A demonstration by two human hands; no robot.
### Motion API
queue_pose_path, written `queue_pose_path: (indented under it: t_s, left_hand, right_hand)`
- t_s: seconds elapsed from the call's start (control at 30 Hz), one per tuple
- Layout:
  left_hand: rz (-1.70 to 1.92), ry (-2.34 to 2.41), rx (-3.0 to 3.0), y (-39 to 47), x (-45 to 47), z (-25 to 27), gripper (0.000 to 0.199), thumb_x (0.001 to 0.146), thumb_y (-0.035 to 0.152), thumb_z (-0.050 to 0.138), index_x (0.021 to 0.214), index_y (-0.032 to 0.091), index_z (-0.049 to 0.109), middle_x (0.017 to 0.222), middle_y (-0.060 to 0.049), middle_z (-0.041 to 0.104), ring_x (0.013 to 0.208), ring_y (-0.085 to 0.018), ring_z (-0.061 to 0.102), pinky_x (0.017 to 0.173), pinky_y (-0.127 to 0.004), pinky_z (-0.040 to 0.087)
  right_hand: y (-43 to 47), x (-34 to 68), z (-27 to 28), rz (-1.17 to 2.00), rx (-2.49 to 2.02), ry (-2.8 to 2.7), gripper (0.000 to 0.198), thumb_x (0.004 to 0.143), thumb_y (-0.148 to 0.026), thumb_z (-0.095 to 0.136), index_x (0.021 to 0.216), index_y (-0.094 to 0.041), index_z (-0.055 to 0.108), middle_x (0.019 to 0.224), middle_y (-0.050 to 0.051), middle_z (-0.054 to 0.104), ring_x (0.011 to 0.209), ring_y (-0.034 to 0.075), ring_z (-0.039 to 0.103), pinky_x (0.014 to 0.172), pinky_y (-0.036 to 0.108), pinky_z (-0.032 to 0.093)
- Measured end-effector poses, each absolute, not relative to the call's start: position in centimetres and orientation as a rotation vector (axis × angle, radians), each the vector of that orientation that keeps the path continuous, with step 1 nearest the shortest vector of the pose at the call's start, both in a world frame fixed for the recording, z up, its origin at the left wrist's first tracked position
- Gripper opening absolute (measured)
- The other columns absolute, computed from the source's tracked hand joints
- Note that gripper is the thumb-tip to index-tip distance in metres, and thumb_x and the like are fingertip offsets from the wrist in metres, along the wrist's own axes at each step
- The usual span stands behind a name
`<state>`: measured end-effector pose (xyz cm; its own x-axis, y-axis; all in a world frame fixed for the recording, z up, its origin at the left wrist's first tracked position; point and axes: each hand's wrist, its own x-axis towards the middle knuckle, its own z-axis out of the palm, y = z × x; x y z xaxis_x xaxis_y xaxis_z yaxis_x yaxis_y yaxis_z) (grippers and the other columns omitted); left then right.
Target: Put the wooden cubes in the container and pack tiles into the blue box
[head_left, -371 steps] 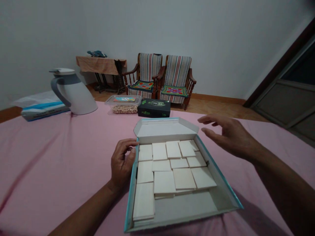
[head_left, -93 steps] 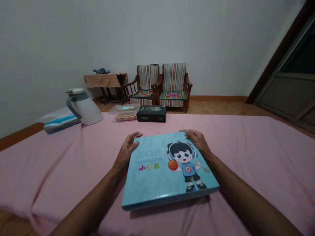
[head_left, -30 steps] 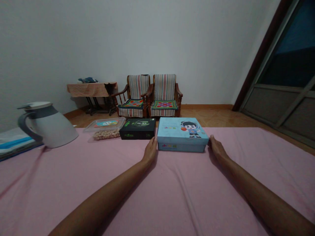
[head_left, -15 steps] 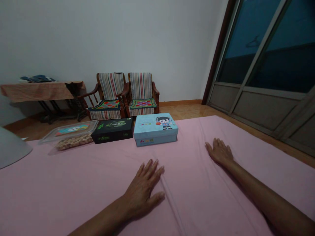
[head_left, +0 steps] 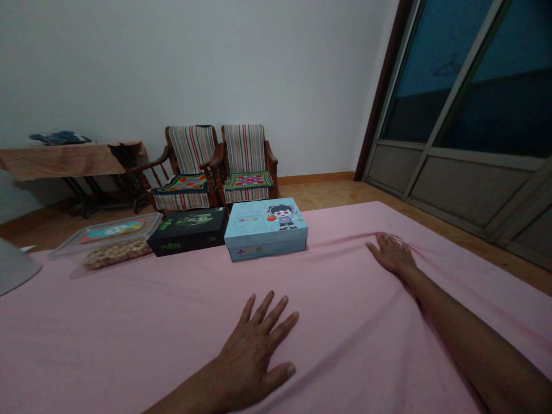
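Note:
A pink sheet [head_left: 172,328] covers the surface before me, with folds running between my hands. My left hand [head_left: 254,351] lies palm down on it at the lower middle, fingers spread wide, holding nothing. Farther out to the right, my right hand [head_left: 393,254] rests flat on the sheet, fingers extended, with creases gathered around it. Beyond my left hand sits a light blue shoebox [head_left: 267,230] with a cartoon child on its lid. A black box [head_left: 187,232] stands just left of it. Farther left is a clear plastic container [head_left: 116,253] of what look like peanuts.
A pale rounded object [head_left: 17,267] stands at the left edge. Behind the surface are two wooden armchairs [head_left: 196,152] with striped covers and a cloth-draped table [head_left: 64,160]. Glazed door panels [head_left: 457,115] rise on the right.
My right hand has slid slightly farther out and right, and the sheet has bunched into new folds. My left hand's fingers are spread wider. The boxes and container appear slightly farther left.

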<state>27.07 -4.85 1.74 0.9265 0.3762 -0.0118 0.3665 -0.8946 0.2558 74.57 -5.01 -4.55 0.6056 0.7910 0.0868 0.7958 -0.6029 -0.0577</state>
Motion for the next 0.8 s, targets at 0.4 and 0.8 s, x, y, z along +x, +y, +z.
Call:
queue_pose_path:
  t_s: [0.4,0.8]
  left_hand:
    - [0.031,0.538,2.747,-5.4,26.8,2.7,0.092,0.075,0.076,0.044,0.149,0.031,0.010,0.155,-0.011,0.007,0.141,-0.041,0.003,0.106,-0.071,0.001]
    - [0.063,0.515,2.705,-5.6,26.6,1.8,0.094,0.074,0.074,0.047,0.149,0.032,0.009,0.156,-0.010,0.007,0.141,-0.042,0.002,0.106,-0.071,-0.002]
  right_hand:
    - [1.2,68.4,-1.3,-0.181,-2.702,-1.292,0.067,0.089,-0.051,0.029,0.135,-0.005,0.043,0.142,0.023,0.040,0.134,0.033,0.031,0.111,0.049,0.013]
    - [8.1,69.2,-4.1,0.174,-2.692,-1.205,0.081,0.085,-0.067,0.025,0.148,-0.016,0.025,0.155,0.019,0.013,0.140,0.041,0.008,0.106,0.064,0.007]
